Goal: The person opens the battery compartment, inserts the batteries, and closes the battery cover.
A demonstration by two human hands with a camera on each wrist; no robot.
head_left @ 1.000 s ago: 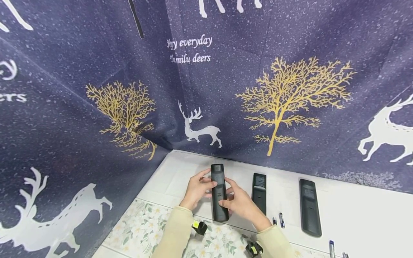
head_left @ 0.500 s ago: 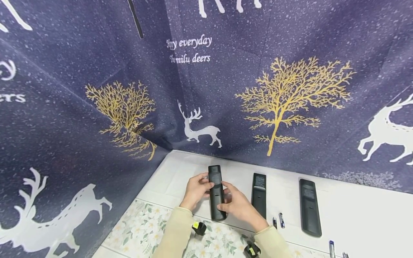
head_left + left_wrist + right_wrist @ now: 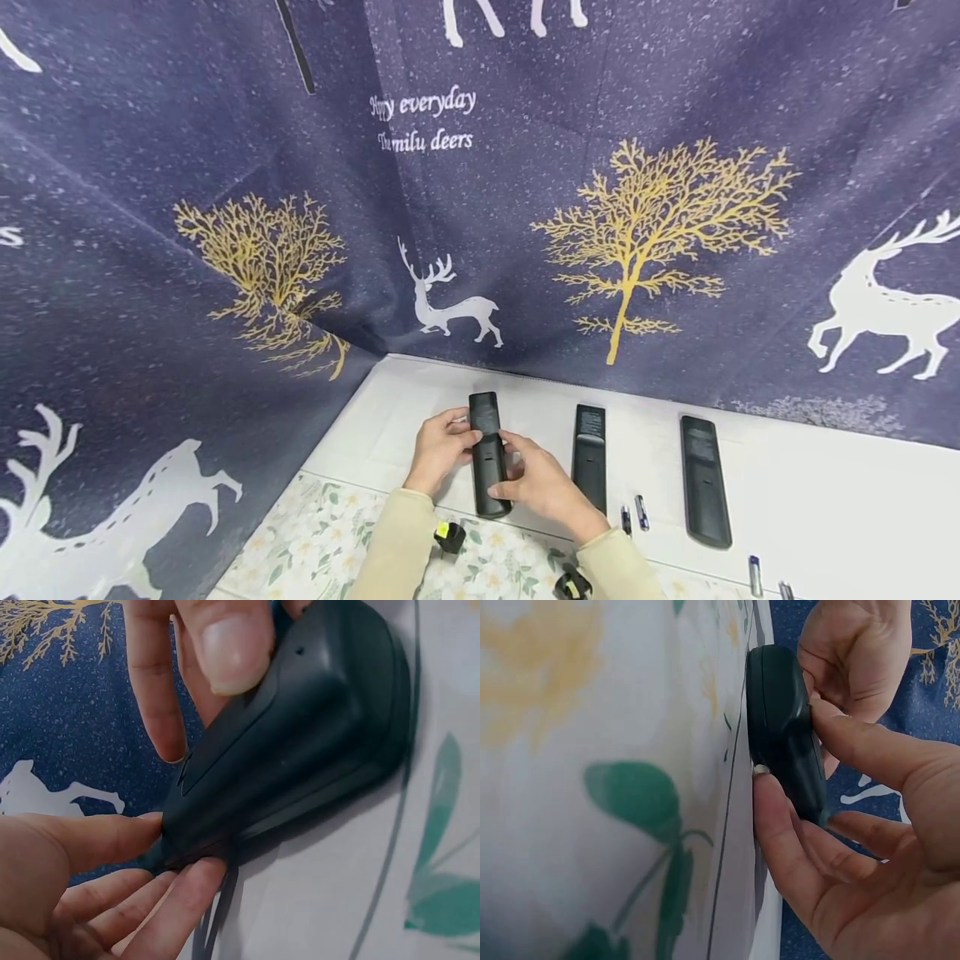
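Note:
A black remote control [image 3: 489,471] is held between both hands with its back side up, near the left end of the white tabletop. My left hand [image 3: 438,452] grips its left edge, thumb on the back; in the left wrist view those fingers [image 3: 176,915] pinch its far end. My right hand [image 3: 543,481] holds the right edge, its thumb pressing on the back near the close end. The right wrist view has the remote [image 3: 784,724] between the right thumb and fingers. The remote's button side is hidden.
Two more black remotes lie face down to the right, a middle one [image 3: 590,462] and a far one [image 3: 705,483]. Small batteries [image 3: 642,512] lie between them, others [image 3: 754,575] at the front right. A floral cloth [image 3: 315,533] covers the front; a deer-print curtain [image 3: 480,208] stands behind.
The head view has shifted slightly, so everything sits a little further left. The remote has also moved slightly leftward between the hands, and both keep their hold on it.

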